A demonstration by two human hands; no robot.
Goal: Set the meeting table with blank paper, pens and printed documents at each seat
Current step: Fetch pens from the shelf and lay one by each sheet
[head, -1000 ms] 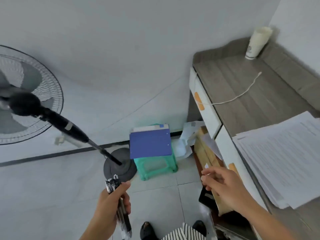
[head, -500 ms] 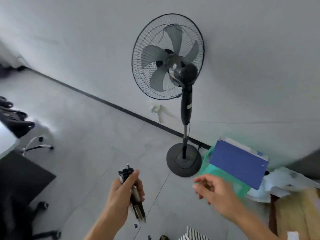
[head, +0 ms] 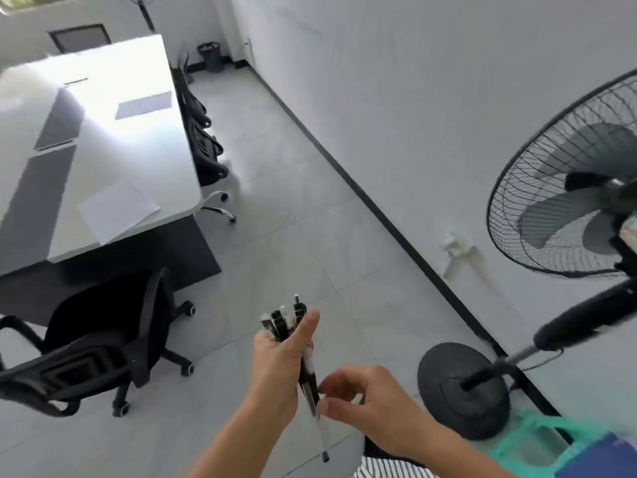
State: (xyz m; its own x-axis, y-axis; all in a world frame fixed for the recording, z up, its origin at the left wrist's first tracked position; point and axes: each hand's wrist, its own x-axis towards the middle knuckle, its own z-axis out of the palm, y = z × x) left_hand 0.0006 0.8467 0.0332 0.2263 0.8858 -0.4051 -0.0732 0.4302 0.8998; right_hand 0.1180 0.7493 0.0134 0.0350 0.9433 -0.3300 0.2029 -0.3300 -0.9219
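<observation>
I have the pens [head: 284, 322] bunched in my left hand [head: 275, 363], fingers wrapped round the middle of the bundle and thumb pressed across the caps. My right hand [head: 372, 405] is at the lower end. Its thumb and forefinger are curled in and, as far as I can tell, pinch one barrel there. The bundle is in the air over the floor, well apart from the worktop [head: 138, 150].

My guess is the step is to work a single pen loose for the nearest seat. A sheet of paper [head: 119, 210] already lies at that corner, with a chair [head: 103, 332] near it.

To do it cleanly I would keep the left grip firm but not crushing. I would draw the chosen pen out downward along its own length, so its clip does not drag a neighbour with it. One pen hangs lower than the rest and looks the easiest to take.

I would walk in wide of the fan [head: 568, 188] on my right, then lay the pen just beside the sheet.
</observation>
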